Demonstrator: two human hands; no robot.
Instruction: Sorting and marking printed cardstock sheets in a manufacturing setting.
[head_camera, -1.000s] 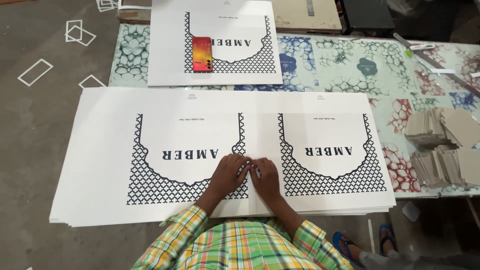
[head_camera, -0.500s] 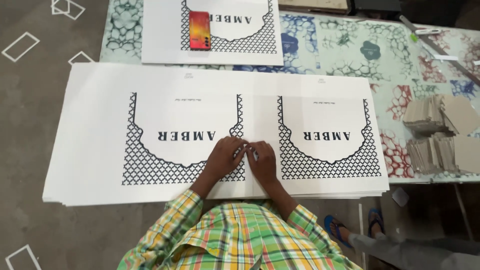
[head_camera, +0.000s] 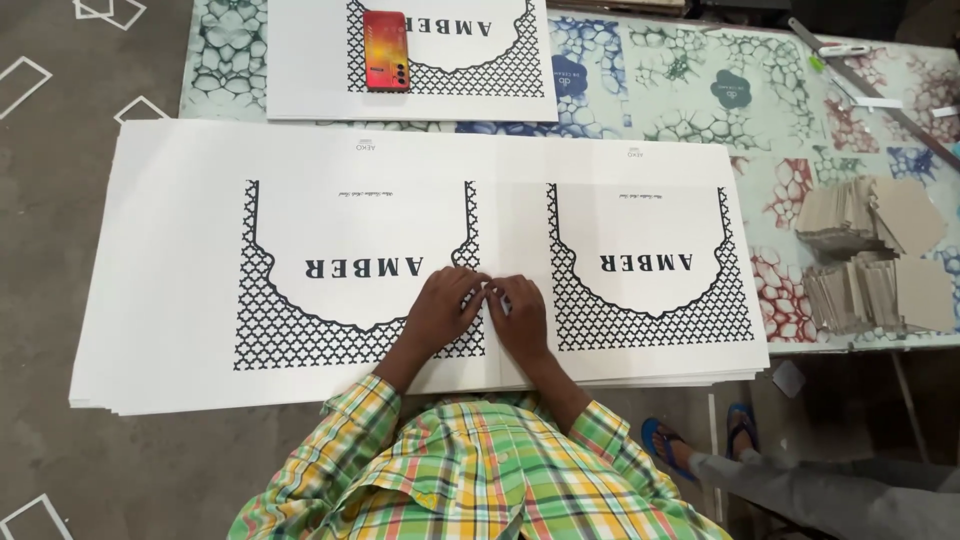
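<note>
I note the surface (head_camera: 640, 90), patterned glass in green, blue and red, running across the top and right of the head view. On it lies a stack of large white sheets (head_camera: 200, 300), overhanging the near edge; the top sheet carries two black lattice panels side by side. A smaller sheet (head_camera: 310, 70) of the same print lies beyond it, just apart, with a red-orange phone (head_camera: 386, 50) resting flat on its lattice. At the right, two piles of grey card pieces (head_camera: 870, 250) sit fanned on the surface, well apart from the big stack. I see no containers in view.

My left hand (head_camera: 440, 305) and right hand (head_camera: 520, 315) are together, fingertips meeting on the plain strip between the two panels, near the stack's front edge. Both press flat on the top sheet. Something small and pale shows at the right fingertips; I cannot tell whether it is gripped. A second person's sandalled feet (head_camera: 700, 445) stand on the floor to the lower right.
</note>
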